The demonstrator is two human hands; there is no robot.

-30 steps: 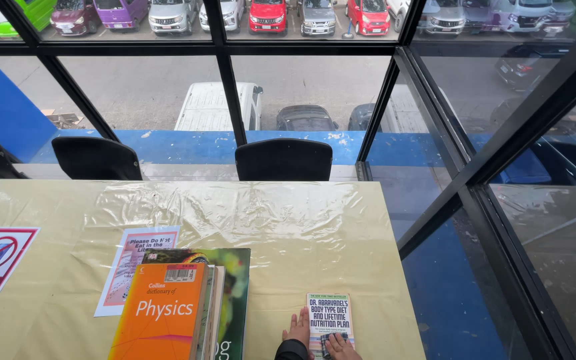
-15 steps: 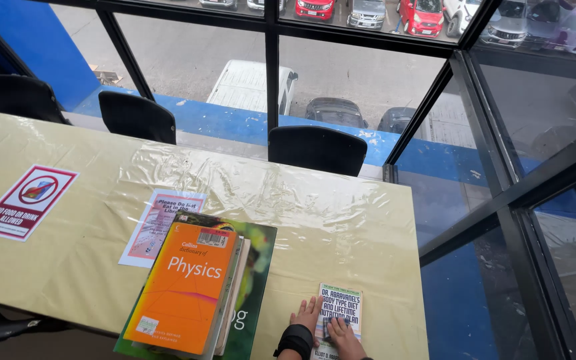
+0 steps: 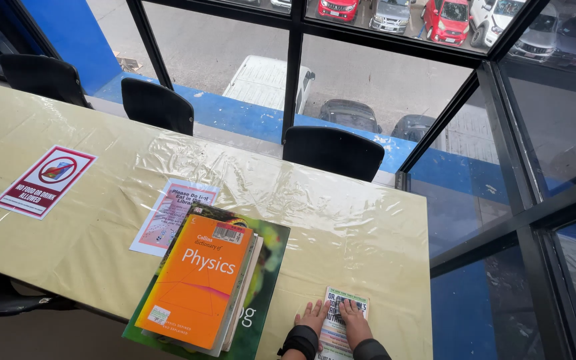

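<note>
Two hands lie flat on a small green-and-white booklet at the table's near edge, about five o'clock in view. Left hand, black wrist brace on, presses the booklet's left margin, fingers spread, gripping nothing. Right hand rests palm-down on the cover, open too. At nine o'clock from them sits an orange book atop a green book.

Glossy, wrinkled clear plastic is covering my bench; the orange book and small booklet are showing smooth paper covers.
</note>
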